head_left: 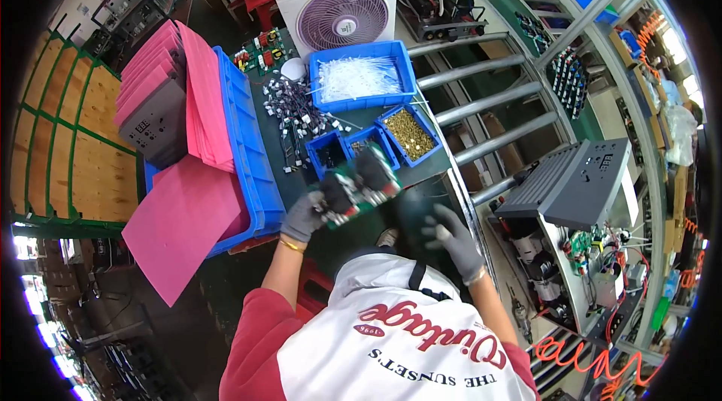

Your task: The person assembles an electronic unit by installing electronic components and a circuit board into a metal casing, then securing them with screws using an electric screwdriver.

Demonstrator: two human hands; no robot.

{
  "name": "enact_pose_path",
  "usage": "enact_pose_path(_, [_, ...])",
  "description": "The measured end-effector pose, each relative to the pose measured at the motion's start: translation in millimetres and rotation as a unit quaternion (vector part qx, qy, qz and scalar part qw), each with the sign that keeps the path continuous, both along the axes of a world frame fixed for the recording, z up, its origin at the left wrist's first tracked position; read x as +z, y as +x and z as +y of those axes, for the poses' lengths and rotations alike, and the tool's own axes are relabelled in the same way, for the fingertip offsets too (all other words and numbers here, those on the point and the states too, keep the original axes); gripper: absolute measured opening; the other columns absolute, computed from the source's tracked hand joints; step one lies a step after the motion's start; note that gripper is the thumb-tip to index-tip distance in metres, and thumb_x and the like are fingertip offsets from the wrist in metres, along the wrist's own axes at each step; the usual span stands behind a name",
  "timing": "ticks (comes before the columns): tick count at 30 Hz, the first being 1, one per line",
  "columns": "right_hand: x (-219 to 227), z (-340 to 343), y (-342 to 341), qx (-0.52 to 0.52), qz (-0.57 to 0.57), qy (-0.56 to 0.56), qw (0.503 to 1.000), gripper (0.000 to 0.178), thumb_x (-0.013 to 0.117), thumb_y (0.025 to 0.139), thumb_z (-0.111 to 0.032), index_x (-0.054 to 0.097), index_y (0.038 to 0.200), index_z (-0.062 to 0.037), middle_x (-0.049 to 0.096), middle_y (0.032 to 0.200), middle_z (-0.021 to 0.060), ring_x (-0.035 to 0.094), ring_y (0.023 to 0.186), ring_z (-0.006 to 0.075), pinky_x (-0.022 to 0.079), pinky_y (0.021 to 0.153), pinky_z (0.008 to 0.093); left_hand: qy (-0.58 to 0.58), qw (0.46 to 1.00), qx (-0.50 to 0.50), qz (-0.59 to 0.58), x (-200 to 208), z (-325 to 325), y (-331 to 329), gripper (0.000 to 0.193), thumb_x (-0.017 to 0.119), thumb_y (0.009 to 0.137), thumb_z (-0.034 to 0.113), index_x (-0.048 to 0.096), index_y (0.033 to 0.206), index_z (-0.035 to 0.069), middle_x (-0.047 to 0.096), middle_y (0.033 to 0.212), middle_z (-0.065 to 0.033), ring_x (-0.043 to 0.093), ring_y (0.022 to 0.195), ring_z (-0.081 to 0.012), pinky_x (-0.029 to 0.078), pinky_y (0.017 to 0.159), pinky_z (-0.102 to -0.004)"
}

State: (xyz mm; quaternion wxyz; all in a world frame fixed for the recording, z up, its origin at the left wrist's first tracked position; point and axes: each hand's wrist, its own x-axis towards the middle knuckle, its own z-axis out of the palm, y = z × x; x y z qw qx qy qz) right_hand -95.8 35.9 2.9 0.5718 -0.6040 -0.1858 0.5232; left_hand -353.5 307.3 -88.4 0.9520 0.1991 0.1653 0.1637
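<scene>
- The circuit board [361, 189] is gripped at its near-left end by the left hand [302, 220], fingers closed on it; the hold is best kept on the bare edges, so that tall parts are not strained
- The right hand [455, 243], at 4 o'clock from the board, is held apart with fingers loosely spread and no grip seen; the far end would be better steadied by it
- The board is tilted and blurred, and whether the bins are touched cannot be told; clearance above them is advisable, lest loose pieces be caught underneath
- Small dark parts [329, 156] are binned at 11 o'clock, brass-coloured pieces [408, 134] at 1 to 2
- White strips [357, 76] are heaped in a blue tray [368, 103] at 12 o'clock
- A blue crate [253, 138] is placed at 10 o'clock, best kept clear of the board's corners
</scene>
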Motion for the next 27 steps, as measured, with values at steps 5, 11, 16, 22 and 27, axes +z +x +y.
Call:
enact_pose_path(5, [-17.5, 30.8, -1.7, 0.045, -0.007, 0.075, 0.996, 0.061, 0.072, 0.095, -0.031, 0.048, 0.141, 0.0007, 0.064, 0.126, 0.0129, 0.066, 0.105, 0.0178, 0.056, 0.089, 0.0326, 0.147, 0.972, -0.158, 0.088, 23.8, -35.2, 51.2, 0.053, 0.065, 0.090, 0.015, 0.049, 0.137, -0.002, 0.063, 0.124, -0.0115, 0.066, 0.108, -0.0209, 0.058, 0.090, -0.0399])
enact_pose_path(11, [-38.3, 13.4, -8.3, -0.087, 0.024, -0.011, 0.996, 0.035, 0.074, 0.094, -0.023, 0.057, 0.117, -0.0027, 0.068, 0.103, 0.0045, 0.065, 0.090, 0.0101, 0.056, 0.079, 0.0280, 0.309, 0.927, -0.124, 0.171, 38.9, -59.0, 76.8, 0.046, 0.074, 0.088, 0.007, 0.055, 0.129, 0.002, 0.066, 0.110, -0.0051, 0.062, 0.101, -0.0119, 0.053, 0.088, -0.0290])
enact_pose_path(16, [-25.1, 23.1, -19.8, -0.163, -0.060, -0.004, 0.985, 0.034, 0.074, 0.093, -0.021, 0.057, 0.115, -0.0029, 0.067, 0.098, 0.0041, 0.065, 0.083, 0.0084, 0.056, 0.072, 0.0242, 0.424, 0.879, -0.100, 0.195, 47.7, -51.6, 90.6, 0.043, 0.076, 0.086, 0.006, 0.056, 0.125, 0.002, 0.066, 0.108, -0.0031, 0.061, 0.098, -0.0105, 0.052, 0.087, -0.0288])
enact_pose_path(22, [-12.5, 35.0, -26.4, -0.198, -0.092, 0.019, 0.976, 0.037, 0.076, 0.091, -0.022, 0.058, 0.116, -0.0016, 0.068, 0.100, 0.0052, 0.065, 0.089, 0.0100, 0.055, 0.076, 0.0255, 0.534, 0.816, -0.051, 0.216, 81.4, -46.2, 92.8, 0.045, 0.078, 0.085, 0.011, 0.056, 0.124, 0.002, 0.069, 0.105, -0.0087, 0.066, 0.095, -0.0157, 0.053, 0.085, -0.0324])
enact_pose_path(27, [-11.4, 46.1, -23.4, -0.216, -0.171, 0.023, 0.961, 0.039, 0.078, 0.090, -0.026, 0.059, 0.113, -0.0017, 0.067, 0.098, 0.0043, 0.061, 0.081, 0.0088, 0.051, 0.070, 0.0242, 0.631, 0.728, -0.002, 0.268, 93.9, -46.3, 103.3, 0.045, 0.078, 0.086, 0.018, 0.057, 0.124, 0.005, 0.071, 0.100, -0.0085, 0.068, 0.093, -0.0170, 0.053, 0.081, -0.0336])
